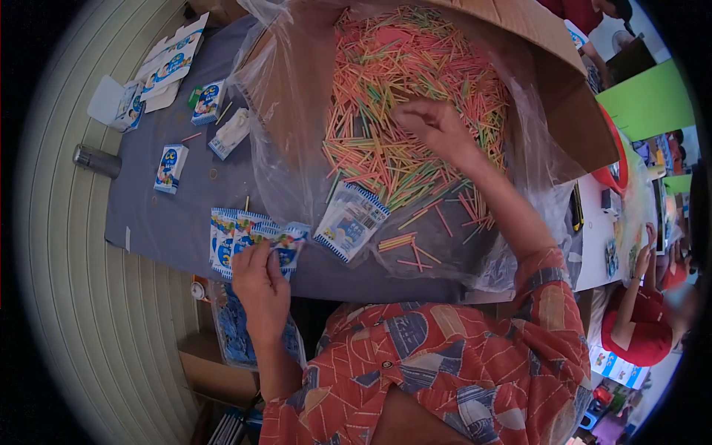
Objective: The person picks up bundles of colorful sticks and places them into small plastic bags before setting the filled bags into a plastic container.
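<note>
A large cardboard box [578, 111] lies open on the grey table, lined with clear plastic and holding a heap of coloured sticks [386, 67]. My right hand [434, 127] is over the heap, its fingers pinched together; what they hold, if anything, is too small to tell. At the table's front edge, my left hand [259, 278] has its fingers closed at the lower edge of several blue-and-white packets [241, 230]. One packet seems to be in its fingertips. A larger clear-and-blue packet [351, 221] rests between the hands, below the heap.
Small blue-and-white boxes [170, 168] stand at the left, near flattened cartons [174, 63]. A metal flask [97, 161] lies at the left edge. Loose sticks [415, 252] are near the front. Under the table is a clear bin [297, 345]. A person in red [641, 326] is at the right.
</note>
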